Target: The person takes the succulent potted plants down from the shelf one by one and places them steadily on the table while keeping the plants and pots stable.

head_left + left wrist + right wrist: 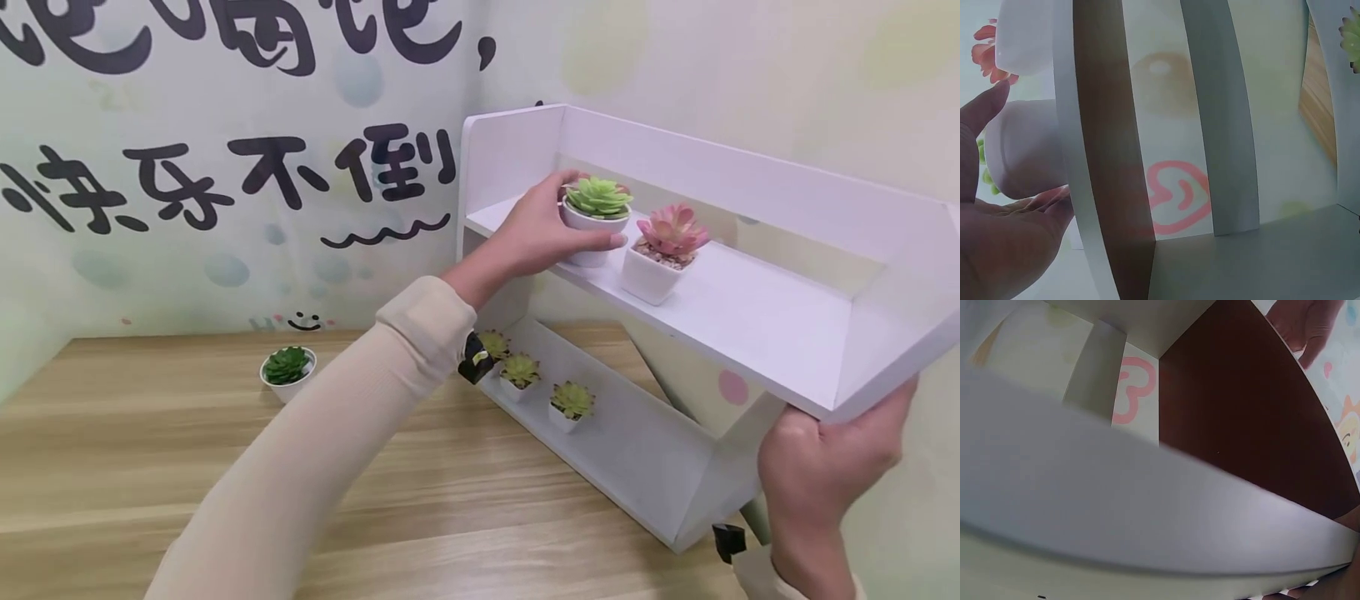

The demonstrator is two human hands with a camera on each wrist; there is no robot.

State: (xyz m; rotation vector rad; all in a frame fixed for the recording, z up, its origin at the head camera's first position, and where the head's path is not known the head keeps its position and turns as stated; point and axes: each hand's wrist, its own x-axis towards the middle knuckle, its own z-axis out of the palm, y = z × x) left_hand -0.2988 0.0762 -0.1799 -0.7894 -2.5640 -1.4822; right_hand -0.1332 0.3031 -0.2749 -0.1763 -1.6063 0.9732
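Note:
My left hand (534, 227) grips a round white pot with a bright green succulent (598, 200) at the left part of the upper shelf. Its thumb passes along the near side and its fingers reach behind. In the left wrist view, the pot's base (1025, 150) is right at the shelf board. Close beside it on the same board stands a pink succulent in a square white pot (652, 275). My right hand (825, 458) grips the right end of the white two-tier shelf (780, 333), with its fingers partly hidden behind the side panel (1179, 506).
Three small yellow-green succulents, one of them a potted plant (572, 404), stand on the lower board (637, 467). A dark green succulent in a round white pot (288, 371) sits on the wooden table (150, 467) at the left. A wall with black lettering rises behind.

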